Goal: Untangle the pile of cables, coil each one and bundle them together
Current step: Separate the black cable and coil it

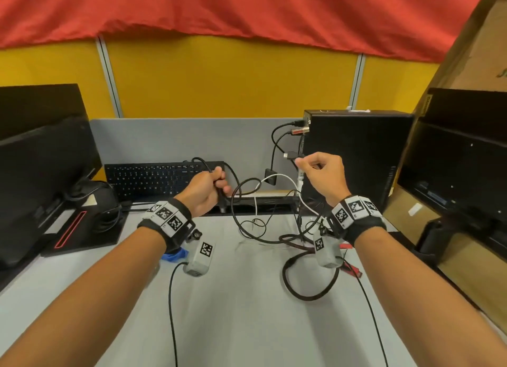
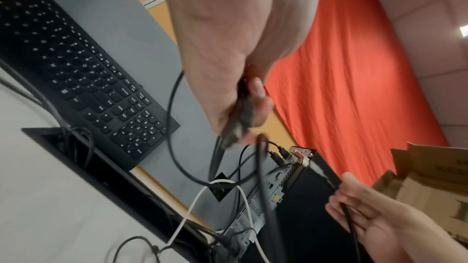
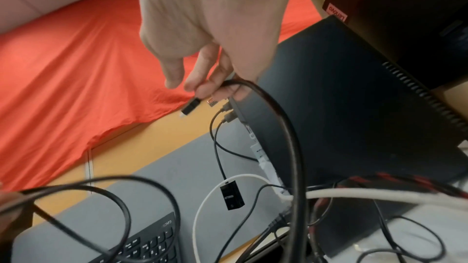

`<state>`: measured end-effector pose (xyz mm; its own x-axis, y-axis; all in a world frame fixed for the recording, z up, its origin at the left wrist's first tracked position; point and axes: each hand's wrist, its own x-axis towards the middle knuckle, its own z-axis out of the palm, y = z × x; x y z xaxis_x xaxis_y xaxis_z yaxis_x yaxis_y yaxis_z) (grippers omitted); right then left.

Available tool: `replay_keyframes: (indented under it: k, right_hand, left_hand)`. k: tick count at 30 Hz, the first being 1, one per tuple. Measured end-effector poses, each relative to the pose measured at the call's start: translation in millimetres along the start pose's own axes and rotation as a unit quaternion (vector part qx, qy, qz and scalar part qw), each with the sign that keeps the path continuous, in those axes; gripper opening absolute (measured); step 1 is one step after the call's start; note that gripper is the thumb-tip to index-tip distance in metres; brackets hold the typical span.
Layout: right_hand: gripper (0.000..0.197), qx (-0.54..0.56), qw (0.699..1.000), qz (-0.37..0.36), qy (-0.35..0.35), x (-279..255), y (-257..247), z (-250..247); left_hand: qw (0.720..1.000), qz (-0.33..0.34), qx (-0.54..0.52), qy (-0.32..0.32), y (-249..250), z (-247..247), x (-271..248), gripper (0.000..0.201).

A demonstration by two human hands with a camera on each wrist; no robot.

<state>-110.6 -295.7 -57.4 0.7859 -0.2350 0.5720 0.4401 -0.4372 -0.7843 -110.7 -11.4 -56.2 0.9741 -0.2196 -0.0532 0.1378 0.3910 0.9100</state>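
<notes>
My left hand (image 1: 220,185) is raised above the desk and grips a black cable (image 1: 201,162) in its curled fingers; in the left wrist view the same cable (image 2: 239,117) runs through the fist. My right hand (image 1: 301,163) pinches the other end of the black cable just behind its plug (image 1: 289,155), with the plug (image 3: 191,106) sticking out past the fingertips (image 3: 202,87). Between the hands the cable hangs in loops (image 1: 238,196). Under them a tangled pile (image 1: 274,233) lies on the table, with a white cable (image 1: 277,177) and a red-black braided cable (image 1: 299,289).
A black keyboard (image 1: 162,180) leans at the back left. A black computer tower (image 1: 356,152) with plugged-in cables stands at the back right. Monitors (image 1: 44,158) (image 1: 455,158) flank the desk (image 1: 247,325), and a cable slot (image 1: 263,204) crosses it. Cardboard (image 1: 477,51) is at the far right.
</notes>
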Motion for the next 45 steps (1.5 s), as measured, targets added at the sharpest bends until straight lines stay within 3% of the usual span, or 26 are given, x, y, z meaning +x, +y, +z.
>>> replay_keyframes:
  k: [4, 7, 10, 13, 15, 17, 20, 23, 25, 28, 30, 32, 35, 38, 40, 43, 45]
  right_hand:
    - [0.033, 0.064, 0.996, 0.000, 0.070, -2.2, -7.2, 5.5]
    - [0.032, 0.105, 0.994, -0.006, 0.004, -7.2, -15.9, 11.5]
    - [0.036, 0.057, 0.996, -0.028, -0.065, -15.6, -24.9, 27.8]
    - [0.027, 0.131, 0.991, -0.017, -0.010, -15.3, -33.6, 39.7]
    - [0.025, 0.170, 0.985, 0.010, 0.030, -11.4, -36.6, 39.9]
    - [0.030, 0.103, 0.995, 0.011, 0.013, -8.2, -34.5, 36.6]
    - [0.028, -0.129, 0.983, 0.005, -0.132, -13.1, -24.8, 31.4]
    - [0.022, -0.221, 0.948, 0.023, -0.226, -23.7, -18.4, 33.6]
    - [0.031, -0.203, 0.960, 0.023, -0.193, -27.3, -23.2, 39.3]
    - [0.073, -0.119, 0.988, 0.011, -0.094, -23.6, -37.4, 45.6]
    - [0.077, -0.115, 0.989, 0.013, -0.096, -16.2, -45.4, 46.6]
    - [0.070, -0.062, 0.991, 0.043, -0.111, -12.9, -47.1, 44.3]
    - [0.065, 0.028, 0.991, 0.081, -0.104, -23.1, -39.6, 40.8]
    - [0.063, -0.017, 0.988, 0.042, -0.148, -40.5, -22.2, 43.4]
    - [0.064, -0.055, 0.983, 0.029, -0.172, -48.5, -11.8, 48.1]
    - [0.049, -0.153, 0.954, -0.006, -0.258, -53.2, -8.3, 53.4]
    - [0.029, -0.202, 0.919, -0.064, -0.332, -53.6, -14.7, 57.5]
  left_hand:
    - [1.000, 0.001, 0.028, -0.001, -7.4, -11.9, -3.9, 0.033]
    - [0.997, 0.020, 0.078, -0.015, -7.8, -16.0, -6.2, 0.036]
    - [0.988, 0.035, 0.141, -0.050, -11.6, -11.9, -8.8, 0.040]
    - [0.966, 0.063, 0.233, -0.093, -20.2, -6.3, -11.8, 0.035]
    - [0.964, 0.086, 0.241, -0.072, -21.9, -6.1, -14.2, 0.034]
    - [0.973, 0.115, 0.202, -0.006, -16.9, -9.1, -13.9, 0.042]
    - [0.971, 0.154, 0.178, 0.042, -3.1, -10.4, -14.0, 0.044]
    - [0.959, 0.187, 0.213, 0.000, 11.2, 0.6, -19.4, 0.044]
    - [0.945, 0.198, 0.255, -0.055, 21.6, 11.9, -23.9, 0.044]
    - [0.919, 0.181, 0.320, -0.144, 36.8, 28.3, -28.6, 0.044]
    - [0.914, 0.184, 0.316, -0.173, 46.0, 36.5, -30.4, 0.043]
    - [0.927, 0.204, 0.276, -0.150, 54.9, 41.6, -29.6, 0.042]
    - [0.955, 0.237, 0.174, -0.030, 67.5, 40.8, -20.3, 0.040]
    - [0.956, 0.255, 0.081, 0.119, 77.3, 30.9, -9.0, 0.038]
    - [0.947, 0.265, 0.058, 0.170, 77.7, 21.8, -4.1, 0.037]
    - [0.933, 0.278, 0.139, 0.183, 69.6, 10.6, 1.9, 0.037]
    - [0.888, 0.312, 0.296, 0.162, 57.6, 6.7, 4.0, 0.037]
